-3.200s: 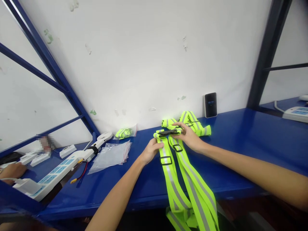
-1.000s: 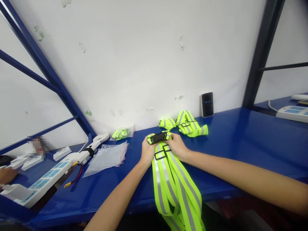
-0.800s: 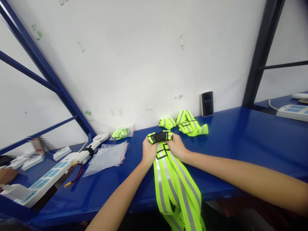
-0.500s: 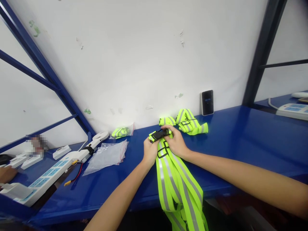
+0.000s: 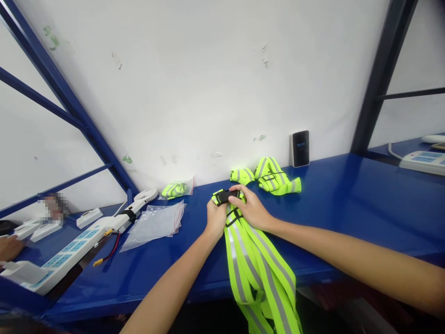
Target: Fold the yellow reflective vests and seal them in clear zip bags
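Note:
A black plastic buckle [image 5: 227, 195] on a fluorescent yellow-green reflective strap is held between my two hands above the blue table. My left hand [image 5: 216, 217] grips the strap at the buckle's left end. At the other end, my right hand [image 5: 251, 206] pinches the buckle with thumb and fingers. Below them the reflective straps [image 5: 257, 264], striped with silver, hang in a long bundle over the table's front edge. A black slider frame [image 5: 234, 217] sits on the straps just under the buckle.
Behind my hands lie folded reflective straps [image 5: 274, 178] and a smaller roll [image 5: 242, 176]. Clear plastic bags [image 5: 153, 227], a bagged strap [image 5: 174, 190], a small fan [image 5: 146, 195] and a power strip [image 5: 69, 253] are left. A black-faced device [image 5: 300, 148] leans on the wall. Another person's hand [image 5: 10, 248] shows far left.
Both hands and the buckle have shifted slightly left. My right thumb now lies across the buckle. The straps still hang below.

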Demonstrator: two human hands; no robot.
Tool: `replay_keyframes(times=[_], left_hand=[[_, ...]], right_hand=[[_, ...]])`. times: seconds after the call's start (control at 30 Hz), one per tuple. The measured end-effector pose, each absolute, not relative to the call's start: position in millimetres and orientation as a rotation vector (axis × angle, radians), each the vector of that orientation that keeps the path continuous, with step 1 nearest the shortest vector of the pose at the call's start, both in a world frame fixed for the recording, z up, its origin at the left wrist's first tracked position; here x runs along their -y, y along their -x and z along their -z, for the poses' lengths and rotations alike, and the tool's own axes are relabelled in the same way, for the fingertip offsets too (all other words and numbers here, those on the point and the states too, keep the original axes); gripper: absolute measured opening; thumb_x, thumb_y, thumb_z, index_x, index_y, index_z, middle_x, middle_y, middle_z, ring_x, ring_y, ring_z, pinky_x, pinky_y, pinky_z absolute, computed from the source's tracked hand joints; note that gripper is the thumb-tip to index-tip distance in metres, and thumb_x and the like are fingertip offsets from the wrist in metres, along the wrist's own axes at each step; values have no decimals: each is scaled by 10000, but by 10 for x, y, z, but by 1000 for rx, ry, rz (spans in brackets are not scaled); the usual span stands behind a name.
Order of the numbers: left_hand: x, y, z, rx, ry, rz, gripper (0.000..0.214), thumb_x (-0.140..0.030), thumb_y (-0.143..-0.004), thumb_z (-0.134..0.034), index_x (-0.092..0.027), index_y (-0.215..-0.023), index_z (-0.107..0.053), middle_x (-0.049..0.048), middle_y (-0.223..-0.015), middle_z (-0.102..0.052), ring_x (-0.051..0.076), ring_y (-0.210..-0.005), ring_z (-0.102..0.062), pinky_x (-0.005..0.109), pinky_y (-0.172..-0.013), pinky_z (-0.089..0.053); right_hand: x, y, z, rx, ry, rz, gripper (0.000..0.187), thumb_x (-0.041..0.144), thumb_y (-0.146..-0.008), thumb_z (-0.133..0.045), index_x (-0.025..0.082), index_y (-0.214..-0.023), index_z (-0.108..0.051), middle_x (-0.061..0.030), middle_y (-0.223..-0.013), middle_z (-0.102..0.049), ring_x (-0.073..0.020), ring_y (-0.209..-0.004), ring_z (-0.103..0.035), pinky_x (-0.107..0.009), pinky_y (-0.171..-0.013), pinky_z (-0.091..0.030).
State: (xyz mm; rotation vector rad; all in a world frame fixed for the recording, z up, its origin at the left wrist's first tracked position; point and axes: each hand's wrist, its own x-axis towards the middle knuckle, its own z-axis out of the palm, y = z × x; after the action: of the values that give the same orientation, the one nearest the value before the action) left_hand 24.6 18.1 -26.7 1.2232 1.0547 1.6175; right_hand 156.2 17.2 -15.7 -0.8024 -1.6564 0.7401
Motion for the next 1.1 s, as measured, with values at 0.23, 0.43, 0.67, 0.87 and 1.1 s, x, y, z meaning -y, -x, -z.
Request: replay_keyframes(times=[0.23,0.43,0.67,0.87,1.1], left_hand=[[-229,-232,304,-1116,-1245,-1612,285,-216,-625,-715,-137,-897,-691,65,-907,-721,209,-813,-652,333,-792,-483],[-214,-270,347,-1016,-1237,-1612,379,-172,-666,-658,-178,-1043,-623,57,-1041,-695,224,-1005,-633,354,-908,-457],[-100,-317,234,-797,-1039,-1432,435,-225,-638,-665,-185,-1058,-559,52,-985,-701,250,-945,-657,401,-882,-483],[-149,-204,176,-744,-1180,-1463,485,-240,-670,-757,-188,-1114,-566,74,-1070,-694,229,-954,-668,373,-891,-494],[-231,-69,178,-824,-1246,-1528,541,-289,-624,-823,-163,-1098,-597,102,-1063,-704,220,-889,-687,347,-843,-514]], right_hand=[[-259,-1534,222,1531,780,-844,221,326,-863,-474,227,-1050,-537,-35,-1088,-593,-218,-1067,-536,-357,-964,-382],[-293,-1519,223,1362,817,-972,188,313,-813,-485,236,-983,-505,-14,-967,-564,-217,-965,-528,-365,-936,-383],[-244,-1560,245,1428,835,-895,167,324,-877,-434,249,-1025,-454,-14,-993,-537,-200,-946,-532,-358,-920,-401],[-217,-1626,144,1417,742,-971,397,316,-847,-555,252,-1208,-402,-48,-1118,-570,-202,-1025,-568,-373,-950,-418],[-208,-1768,7,1418,695,-1327,281,254,-749,-668,204,-1007,-568,-6,-811,-683,-203,-797,-648,-350,-776,-511]])
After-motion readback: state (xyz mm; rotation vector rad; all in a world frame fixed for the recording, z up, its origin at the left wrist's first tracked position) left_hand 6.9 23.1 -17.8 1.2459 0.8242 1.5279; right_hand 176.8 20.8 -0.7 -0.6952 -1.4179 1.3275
